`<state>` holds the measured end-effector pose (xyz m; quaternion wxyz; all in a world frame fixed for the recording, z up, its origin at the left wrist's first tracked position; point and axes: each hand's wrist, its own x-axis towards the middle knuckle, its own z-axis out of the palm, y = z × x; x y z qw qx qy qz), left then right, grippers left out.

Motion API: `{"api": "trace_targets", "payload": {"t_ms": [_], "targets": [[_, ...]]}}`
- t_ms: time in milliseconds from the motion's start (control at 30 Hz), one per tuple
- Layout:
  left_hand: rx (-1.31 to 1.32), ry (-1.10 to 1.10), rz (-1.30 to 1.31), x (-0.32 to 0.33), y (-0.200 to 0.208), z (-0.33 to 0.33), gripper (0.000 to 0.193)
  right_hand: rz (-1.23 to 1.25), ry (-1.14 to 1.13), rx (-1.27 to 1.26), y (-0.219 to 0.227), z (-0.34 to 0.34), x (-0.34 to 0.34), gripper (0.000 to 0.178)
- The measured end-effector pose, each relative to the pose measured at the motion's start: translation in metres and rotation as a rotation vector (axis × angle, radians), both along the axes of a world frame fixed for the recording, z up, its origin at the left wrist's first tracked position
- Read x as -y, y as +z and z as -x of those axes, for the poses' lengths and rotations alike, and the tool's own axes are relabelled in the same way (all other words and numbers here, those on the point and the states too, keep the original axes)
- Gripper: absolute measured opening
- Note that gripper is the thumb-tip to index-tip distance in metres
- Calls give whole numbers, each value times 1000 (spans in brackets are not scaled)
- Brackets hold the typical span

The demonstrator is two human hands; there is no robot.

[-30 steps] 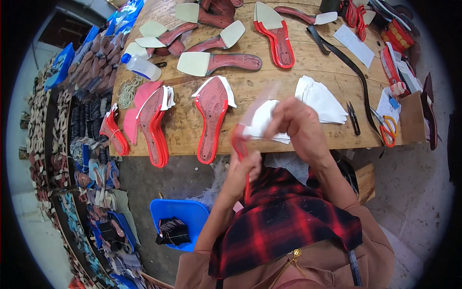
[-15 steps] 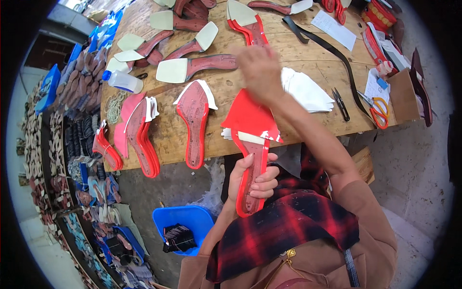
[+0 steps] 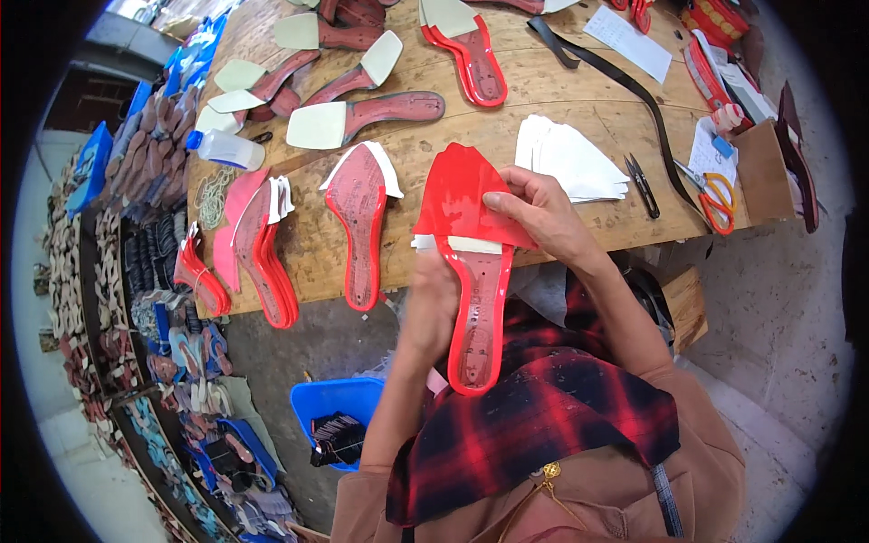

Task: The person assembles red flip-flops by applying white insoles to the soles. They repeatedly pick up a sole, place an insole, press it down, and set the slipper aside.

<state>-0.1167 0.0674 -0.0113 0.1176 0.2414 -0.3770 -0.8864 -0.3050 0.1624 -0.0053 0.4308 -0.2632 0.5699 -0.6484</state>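
A red-edged shoe insole [image 3: 482, 312] points its narrow heel end toward me over the table's front edge. Its wide front lies under a glossy red sheet piece [image 3: 463, 195], with a cream strip and white layers peeking out below. My right hand [image 3: 543, 213] pinches the right side of this red piece, thumb on top and fingers underneath. Beside the insole's left edge is my left hand [image 3: 429, 303], smeared by motion, its fingers partly hidden. Another red-edged insole with a white toe piece [image 3: 364, 226] lies to the left.
Stacked red-edged insoles [image 3: 267, 262], a bottle [image 3: 226, 150] and loose insoles [image 3: 394, 109] occupy the left and back. White sheets [image 3: 566, 158], black thread snips [image 3: 642, 187], orange scissors [image 3: 719, 204] and a black strap [image 3: 625, 83] lie right. A blue bin [image 3: 337, 398] stands below.
My right hand has come down from above the table to the red piece's right edge. My left hand has left the heel end and moved up and left. The red piece lies flatter.
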Motion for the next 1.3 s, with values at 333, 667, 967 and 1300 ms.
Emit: {"api": "trace_targets", "payload": {"t_ms": [333,667,967,1300], "targets": [[185,-1,785,45,40,67,31,-43,-82,-26,3,-13,-4,25],[219,186,1140,23,15,66,25,-182,-130,-1205,14,-26,-21,22],[217,150,1091,21,19,60,22,-70,-212,-1042,16,-31,-28,25],[61,70,404,28,26,56,27,37,-126,88,-21,-24,-23,26]]}}
